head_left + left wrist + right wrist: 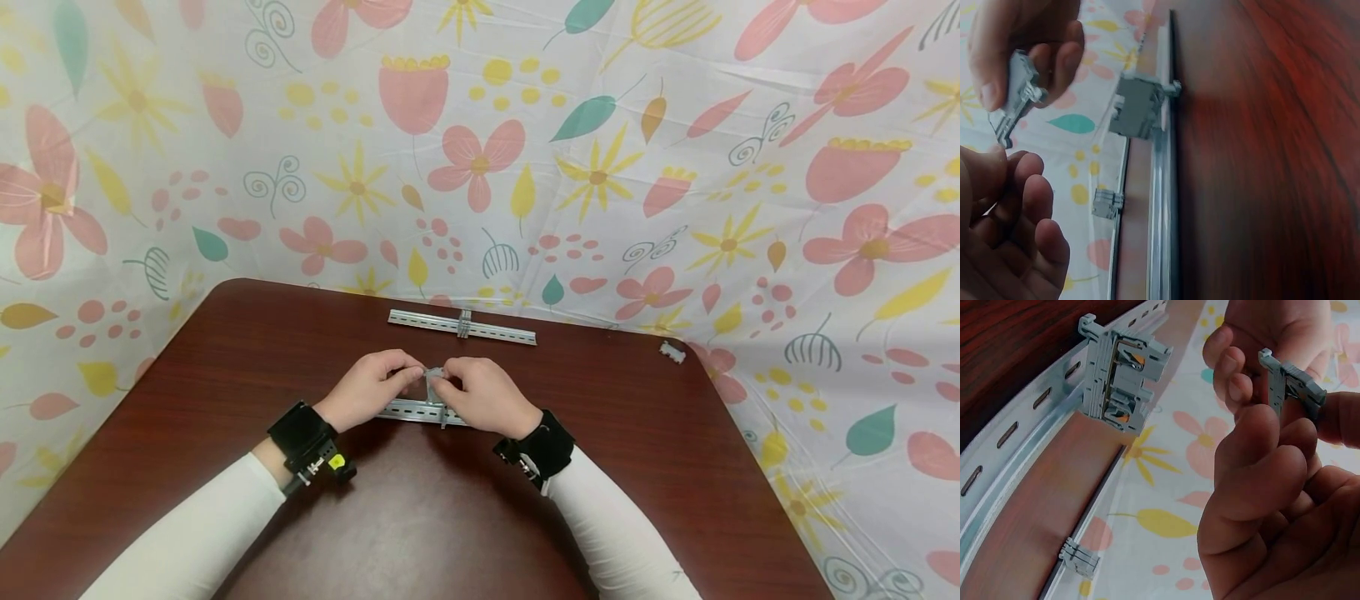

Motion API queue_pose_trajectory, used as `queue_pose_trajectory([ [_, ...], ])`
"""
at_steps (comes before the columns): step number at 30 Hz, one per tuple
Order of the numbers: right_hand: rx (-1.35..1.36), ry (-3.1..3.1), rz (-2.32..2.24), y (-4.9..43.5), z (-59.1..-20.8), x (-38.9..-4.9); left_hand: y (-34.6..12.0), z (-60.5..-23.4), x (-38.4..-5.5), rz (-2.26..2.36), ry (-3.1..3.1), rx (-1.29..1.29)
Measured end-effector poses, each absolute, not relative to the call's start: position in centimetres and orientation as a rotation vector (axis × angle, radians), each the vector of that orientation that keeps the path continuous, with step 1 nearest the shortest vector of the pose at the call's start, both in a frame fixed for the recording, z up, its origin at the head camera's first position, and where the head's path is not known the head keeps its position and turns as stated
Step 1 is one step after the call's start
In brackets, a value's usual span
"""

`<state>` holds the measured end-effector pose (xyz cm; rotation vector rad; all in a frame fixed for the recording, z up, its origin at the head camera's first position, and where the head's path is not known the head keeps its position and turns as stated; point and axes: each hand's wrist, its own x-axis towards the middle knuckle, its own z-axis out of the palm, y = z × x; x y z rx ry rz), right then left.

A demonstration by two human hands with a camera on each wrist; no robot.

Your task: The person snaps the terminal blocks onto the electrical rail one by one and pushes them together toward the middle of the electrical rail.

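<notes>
A grey DIN-rail terminal block [1294,384] is held up between both hands, above the nearer slotted metal rail [405,410]. My right hand [487,393] pinches its body between thumb and fingers; in the left wrist view, that block [1020,87] is tilted. My left hand [371,389] is at its other end, where thumb and index fingertips pinch the tip [1004,139]; the contact is partly hidden. Another grey terminal block [1119,378] stands upright on the near rail, apart from the hands, with orange parts on its side face.
Farther back lies a second slotted rail [420,320] with several terminal blocks [464,323] clustered on it. A small grey piece [672,352] lies near the far right corner of the dark red-brown table [637,433]. A flower-patterned cloth [480,200] hangs behind the table.
</notes>
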<state>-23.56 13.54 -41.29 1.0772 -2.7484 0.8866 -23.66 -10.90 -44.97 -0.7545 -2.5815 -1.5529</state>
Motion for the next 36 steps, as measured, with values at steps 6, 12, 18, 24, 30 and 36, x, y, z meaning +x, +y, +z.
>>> queue_pose_trajectory([
  [6, 0.962, -2.744, 0.914, 14.0, -41.2, -23.8, -10.8, -45.1, -23.7, -1.392, -2.636, -0.777],
  [12, 0.810, -2.751, 0.943, 14.7, -41.1, -24.1, -10.6, -45.3, -23.6, -1.191, -2.775, -0.842],
  [18, 0.676, -2.816, 0.944, 15.0, -40.9, -24.3, -10.4, -45.7, -23.4, -0.985, -2.832, -0.928],
  [24, 0.619, -2.923, 0.893, 15.2, -41.1, -24.8, -10.3, -45.9, -23.2, -0.824, -2.858, -0.965],
  [30, 0.624, -3.009, 0.889, 15.3, -41.6, -25.1, -10.3, -45.8, -22.9, -0.759, -2.895, -0.974],
  [36, 0.688, -3.061, 0.854, 15.5, -42.4, -25.5, -10.3, -45.9, -23.0, -0.708, -2.906, -0.969],
])
